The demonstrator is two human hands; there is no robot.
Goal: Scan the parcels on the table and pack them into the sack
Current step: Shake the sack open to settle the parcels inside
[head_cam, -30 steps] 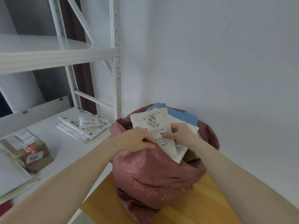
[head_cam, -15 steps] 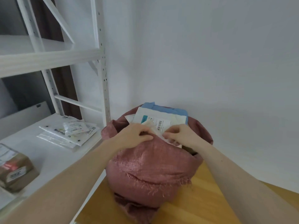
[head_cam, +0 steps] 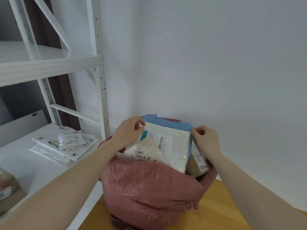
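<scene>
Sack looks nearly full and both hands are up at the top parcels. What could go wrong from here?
1. The white parcel and blue parcel stick up past the sack rim; they may slide out once the left hand and right hand let go.
2. The brown box sits tilted at the rim and could tip out.
3. The bags on the shelf may not fit.

Parcel storeroom, white metal shelving [head_cam: 93, 63], labelled mailers [head_cam: 64, 145], cardboard box [head_cam: 8, 186], bare walls [head_cam: 216, 55]
</scene>
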